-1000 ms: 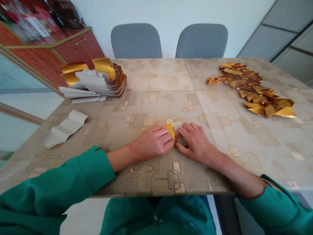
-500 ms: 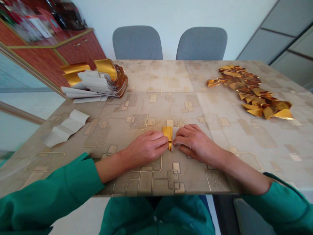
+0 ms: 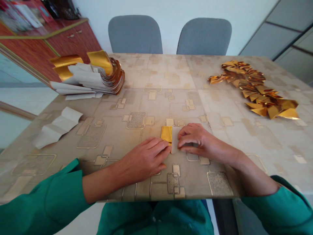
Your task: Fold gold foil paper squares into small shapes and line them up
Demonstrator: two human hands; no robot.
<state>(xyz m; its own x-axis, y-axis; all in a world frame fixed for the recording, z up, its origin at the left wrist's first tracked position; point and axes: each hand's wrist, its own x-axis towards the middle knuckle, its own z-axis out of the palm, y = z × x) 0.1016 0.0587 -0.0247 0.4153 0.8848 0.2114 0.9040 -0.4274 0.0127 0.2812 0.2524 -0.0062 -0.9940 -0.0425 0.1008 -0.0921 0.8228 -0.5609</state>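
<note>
Left hand [image 3: 149,158]: your fingertips rest on the folded paper [image 3: 166,133], gold side; pinching or pressing, I can't tell.
Right hand [image 3: 199,140]: your fingers curl at its pale side; firmness of hold unclear.
Folded paper: just below the frame's centre, between your hands; uneven finger pressure could make it slip and crease crooked.
Loose sheet [image 3: 58,127]: left of frame.
Gold pile [image 3: 259,94]: upper right.
Paper stack [image 3: 88,77]: upper left.

Site: apparently a home dining room; patterned tablecloth [image 3: 166,107] spread across mid-frame; two grey chair backs [image 3: 135,34] [image 3: 204,36] at top centre, before a white wall [image 3: 168,9]; red wood-grain sideboard [image 3: 73,45], gold-edged, upper left.
</note>
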